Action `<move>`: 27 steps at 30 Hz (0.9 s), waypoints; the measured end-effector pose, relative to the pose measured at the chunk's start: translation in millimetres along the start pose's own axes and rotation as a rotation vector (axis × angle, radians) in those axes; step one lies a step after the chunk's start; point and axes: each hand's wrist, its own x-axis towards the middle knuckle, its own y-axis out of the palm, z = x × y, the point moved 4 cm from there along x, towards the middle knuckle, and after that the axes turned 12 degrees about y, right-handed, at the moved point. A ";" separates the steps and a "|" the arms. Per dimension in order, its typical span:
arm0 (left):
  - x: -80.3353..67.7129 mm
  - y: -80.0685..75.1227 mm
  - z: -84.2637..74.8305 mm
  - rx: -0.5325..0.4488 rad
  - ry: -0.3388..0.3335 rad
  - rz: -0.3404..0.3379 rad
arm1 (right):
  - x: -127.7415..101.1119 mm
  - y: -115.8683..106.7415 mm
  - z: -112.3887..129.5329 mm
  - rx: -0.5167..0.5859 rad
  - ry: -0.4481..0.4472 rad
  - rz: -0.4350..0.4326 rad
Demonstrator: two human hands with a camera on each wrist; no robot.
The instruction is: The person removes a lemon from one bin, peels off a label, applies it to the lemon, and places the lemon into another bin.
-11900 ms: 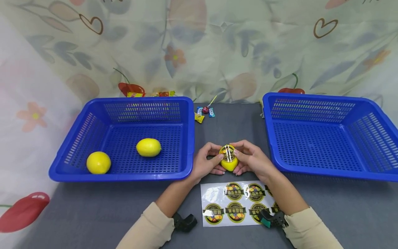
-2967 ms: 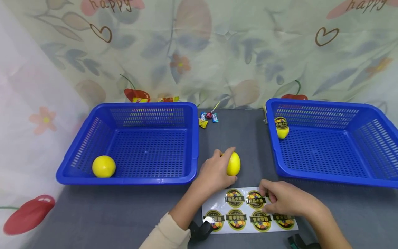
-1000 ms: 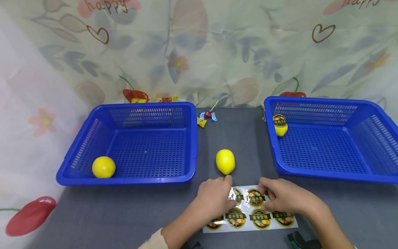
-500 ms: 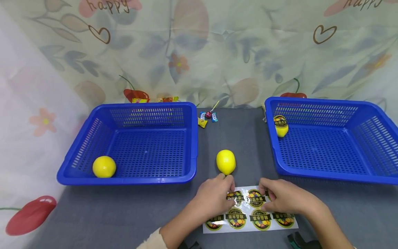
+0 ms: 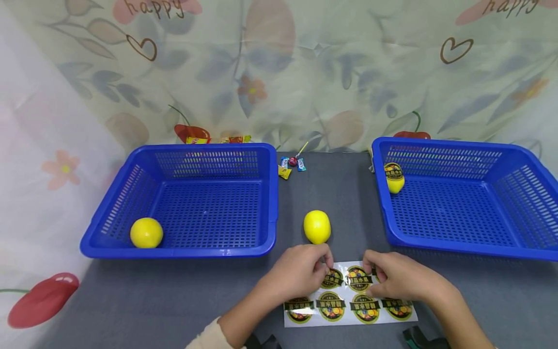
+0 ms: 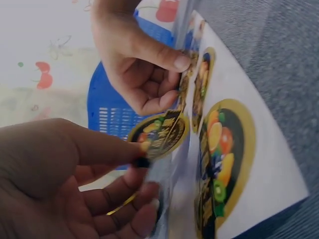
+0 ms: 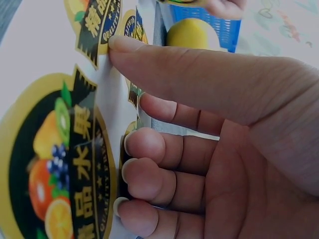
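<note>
My left hand (image 5: pixel 301 271) is over the upper left of a white sheet of round fruit-label stickers (image 5: pixel 344 291). In the left wrist view, its thumb and forefinger pinch the edge of a black and gold sticker (image 6: pixel 167 132), which stands up off the sheet. My right hand (image 5: pixel 403 276) rests on the sheet's right part, thumb and fingertips touching it, as the right wrist view shows. A bare yellow lemon (image 5: pixel 317 227) lies on the table just beyond my left hand. Inside the right basket, a lemon with a sticker (image 5: pixel 394 179) sits against the left wall.
A blue basket (image 5: pixel 178 253) at left contains one plain lemon (image 5: pixel 147 233). The other blue basket (image 5: pixel 471 248) stands at right. Small wrapped candies (image 5: pixel 285 172) and a lollipop (image 5: pixel 293 161) lie between them at the back, before a patterned curtain (image 5: pixel 314 72).
One lemon with a sticker went into the right basket. Another moved from the left basket to the table, where my left hand let go of it. That hand then took hold of a sticker's edge.
</note>
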 end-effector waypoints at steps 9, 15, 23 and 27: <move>8.8 -12.8 4.7 -0.271 -0.007 -0.250 | -1.3 -0.5 -0.2 -0.019 -0.002 -0.024; 16.6 -12.3 12.8 -0.416 -0.047 -0.390 | -2.5 -0.6 0.8 -0.031 0.008 -0.030; 25.0 -18.1 22.3 -0.491 -0.098 -0.481 | -2.3 -1.5 5.9 -0.061 -0.015 -0.042; 29.7 -23.1 27.5 -0.494 -0.127 -0.515 | 2.2 -3.9 17.0 -0.042 -0.064 -0.152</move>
